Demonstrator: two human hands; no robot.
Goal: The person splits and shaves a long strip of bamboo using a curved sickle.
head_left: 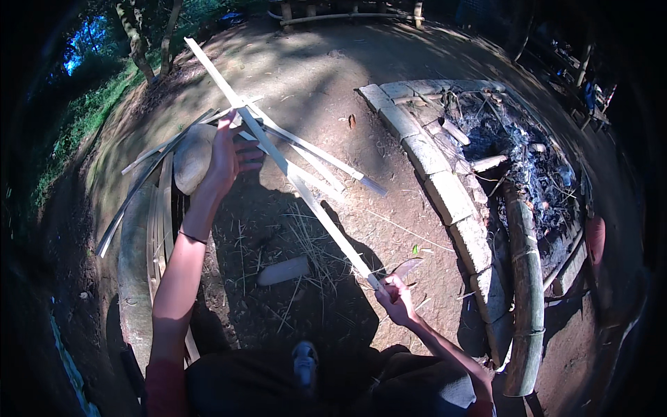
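A long, pale split strip, apparently bamboo [326,221], runs slantwise from the upper left down to my right hand. My right hand [397,300] is closed around its near end. A thin, curved, blade-like shape [407,267] shows just above that hand; whether I hold it cannot be made out. My left hand [229,151] reaches up beside the strip's far half, fingers apart, its thumb close to the strip. Whether it touches the strip is unclear. More pale strips [316,149] lie beyond, crossing behind the long one. A large rounded stone [192,158] sits left of my left hand.
To the right, a block border [424,149] surrounds a fire pit with ash [517,142] and charred wood. A thick bamboo pole [526,292] leans across it. A log [135,271] and dark strips lie at left. Shavings [306,243] and a wood piece [283,271] lie on the ground.
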